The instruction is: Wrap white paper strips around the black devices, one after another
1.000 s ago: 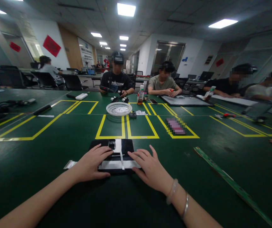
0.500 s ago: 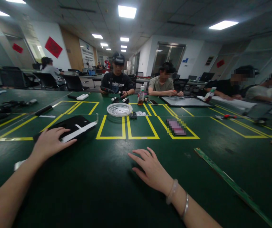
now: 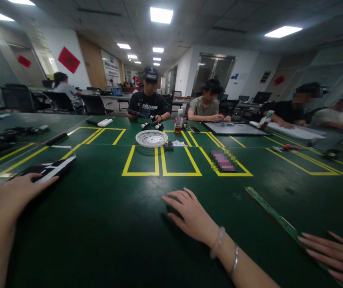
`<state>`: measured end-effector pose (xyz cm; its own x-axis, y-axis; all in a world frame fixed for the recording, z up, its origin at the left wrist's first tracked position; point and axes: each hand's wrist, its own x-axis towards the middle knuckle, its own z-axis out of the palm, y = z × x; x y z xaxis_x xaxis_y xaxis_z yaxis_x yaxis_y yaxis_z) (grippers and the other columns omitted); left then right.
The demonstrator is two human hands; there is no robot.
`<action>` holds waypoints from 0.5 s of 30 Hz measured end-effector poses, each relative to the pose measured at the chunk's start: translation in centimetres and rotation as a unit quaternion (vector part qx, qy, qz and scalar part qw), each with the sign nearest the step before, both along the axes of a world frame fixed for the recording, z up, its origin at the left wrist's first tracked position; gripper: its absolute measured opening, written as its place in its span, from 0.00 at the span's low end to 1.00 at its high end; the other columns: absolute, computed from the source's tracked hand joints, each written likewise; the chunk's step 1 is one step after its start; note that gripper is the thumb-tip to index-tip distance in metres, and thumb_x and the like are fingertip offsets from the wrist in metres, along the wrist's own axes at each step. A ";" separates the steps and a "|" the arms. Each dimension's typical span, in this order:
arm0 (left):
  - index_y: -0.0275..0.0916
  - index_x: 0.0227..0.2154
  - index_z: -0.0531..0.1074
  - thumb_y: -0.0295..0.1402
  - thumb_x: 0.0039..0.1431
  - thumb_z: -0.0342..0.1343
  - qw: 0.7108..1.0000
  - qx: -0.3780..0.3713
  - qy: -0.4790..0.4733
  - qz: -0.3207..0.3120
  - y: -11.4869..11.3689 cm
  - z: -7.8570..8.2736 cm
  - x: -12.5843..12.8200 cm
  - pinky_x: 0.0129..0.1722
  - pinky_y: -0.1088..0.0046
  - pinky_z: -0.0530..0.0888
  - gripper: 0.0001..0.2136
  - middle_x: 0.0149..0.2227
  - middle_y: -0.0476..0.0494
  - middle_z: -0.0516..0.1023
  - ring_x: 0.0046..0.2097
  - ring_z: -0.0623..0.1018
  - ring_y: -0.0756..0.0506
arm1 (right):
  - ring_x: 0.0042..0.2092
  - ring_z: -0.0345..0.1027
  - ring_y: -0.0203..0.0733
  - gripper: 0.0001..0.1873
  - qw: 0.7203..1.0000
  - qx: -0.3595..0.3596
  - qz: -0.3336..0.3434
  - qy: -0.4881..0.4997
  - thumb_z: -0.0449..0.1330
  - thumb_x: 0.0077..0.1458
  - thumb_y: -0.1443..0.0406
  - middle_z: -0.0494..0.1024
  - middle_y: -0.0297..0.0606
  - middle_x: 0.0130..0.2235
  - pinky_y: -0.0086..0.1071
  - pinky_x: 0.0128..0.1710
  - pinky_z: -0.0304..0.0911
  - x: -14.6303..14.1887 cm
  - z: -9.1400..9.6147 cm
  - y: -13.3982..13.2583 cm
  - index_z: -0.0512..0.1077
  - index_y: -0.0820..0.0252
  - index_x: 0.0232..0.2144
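Head camera looks down on a big green table (image 3: 114,240). Closest, by the near edge, the right hand (image 3: 191,218) lies flat on the table with its fingers spread. Its grip is wide open and it holds nothing. Two bracelets (image 3: 224,250) sit on that wrist. At the near right corner another person's hand (image 3: 333,256), with a ring on it, lies stretched across the near end of a long green strip (image 3: 275,220). That hand was not there a moment ago. Over by the left edge, the left hand (image 3: 15,196) rests on top of the black flat thing (image 3: 51,168), which has a white stripe on it. This grip is open too: the fingers lie on the thing and do not curl around it. A second ago the black flat thing lay right in front of the person, between both hands. Now it has slid far off to the left edge with only the left hand on it, and the right hand has stayed where it was. So the work in hand looks like pushing it out of the way. Farther on, yellow tape boxes (image 3: 140,174) mark the middle of the table. Past them stand a white basket (image 3: 151,138) and a bottle (image 3: 178,122). Other people (image 3: 149,105) sit along the far edge.
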<state>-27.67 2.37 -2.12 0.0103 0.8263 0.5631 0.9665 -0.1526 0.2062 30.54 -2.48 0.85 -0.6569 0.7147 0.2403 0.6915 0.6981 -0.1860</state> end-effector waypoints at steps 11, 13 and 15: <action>0.32 0.09 0.61 0.59 0.55 0.42 0.982 -0.115 0.033 0.143 0.5 -1.9 -0.3 0.37 0.38 0.50 0.34 0.18 0.32 0.71 0.64 0.47 0.21 | 0.53 0.67 0.42 0.22 0.999 -0.017 0.024 0.020 0.57 0.62 0.65 0.74 0.37 0.52 0.42 0.57 0.57 -0.1 -0.3 0.1 0.65 0.52 0.58; 0.32 0.08 0.57 0.60 0.54 0.40 0.982 -0.027 0.062 0.178 0.5 -1.7 0.2 0.34 0.38 0.49 0.35 0.14 0.31 0.67 0.65 0.44 0.22 | 0.50 0.69 0.41 0.20 0.999 -0.026 0.035 0.028 0.56 0.63 0.65 0.76 0.37 0.49 0.40 0.54 0.60 -0.1 -0.4 0.1 0.67 0.52 0.57; 0.32 0.08 0.57 0.59 0.59 0.34 0.988 0.006 0.085 0.125 0.5 -1.4 0.8 0.35 0.38 0.49 0.37 0.16 0.29 0.69 0.65 0.39 0.26 | 0.49 0.70 0.41 0.19 0.998 -0.030 0.040 0.034 0.55 0.63 0.65 0.77 0.37 0.48 0.40 0.52 0.61 -0.1 -0.5 0.2 0.68 0.52 0.56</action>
